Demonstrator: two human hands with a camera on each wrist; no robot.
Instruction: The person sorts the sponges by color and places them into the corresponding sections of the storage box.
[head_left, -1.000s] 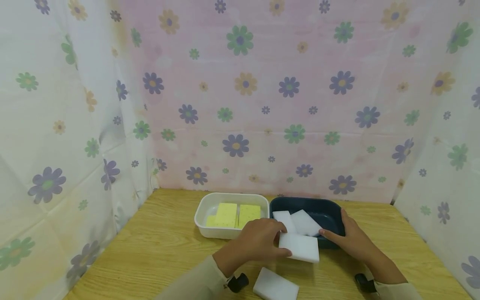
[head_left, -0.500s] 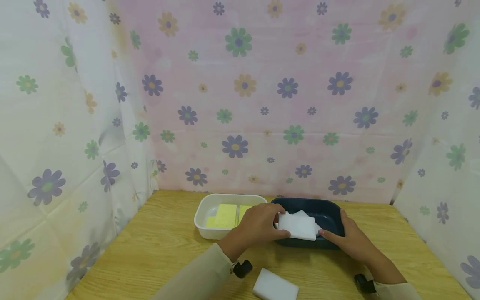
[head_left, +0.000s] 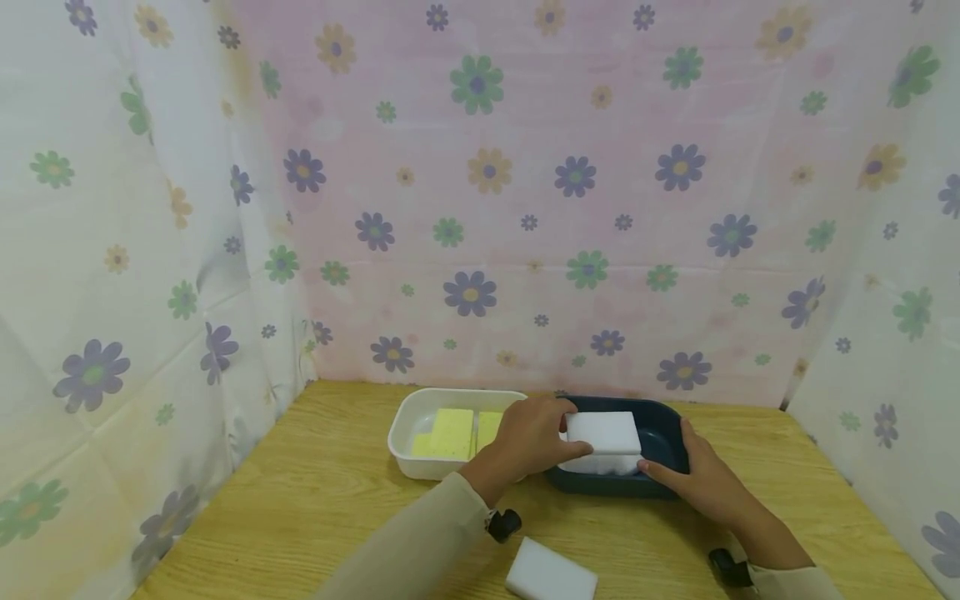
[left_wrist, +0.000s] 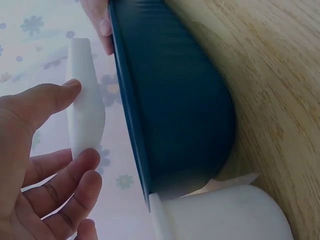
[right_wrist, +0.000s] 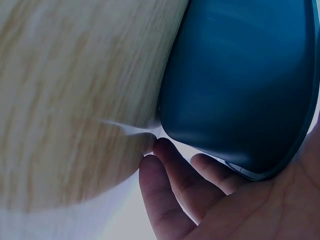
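Note:
In the head view my left hand (head_left: 531, 437) pinches a white sponge block (head_left: 603, 432) by its left side, thumb in front and fingers behind. The left wrist view shows this sponge (left_wrist: 86, 107) edge-on, apart from the rim of the dark blue bin (left_wrist: 175, 95). More white sponges (head_left: 600, 464) lie in the bin, partly covered by the held one. My right hand (head_left: 708, 479) grips the bin's right end, thumb on the front rim and fingers along the side. Seen from the right wrist, its fingers (right_wrist: 182, 175) lie against the bin's outer wall (right_wrist: 235, 90).
A white bin (head_left: 435, 468) with several yellow sponges (head_left: 453, 429) stands left of the dark blue one, its right end behind my left hand. Another white sponge block (head_left: 552, 572) lies on the wooden table (head_left: 315, 500) near the front. A flowered curtain (head_left: 525, 250) rises behind.
My left hand has carried its white sponge from in front of the dark blue bin back and up over the sponges inside. The right hand stays on the bin.

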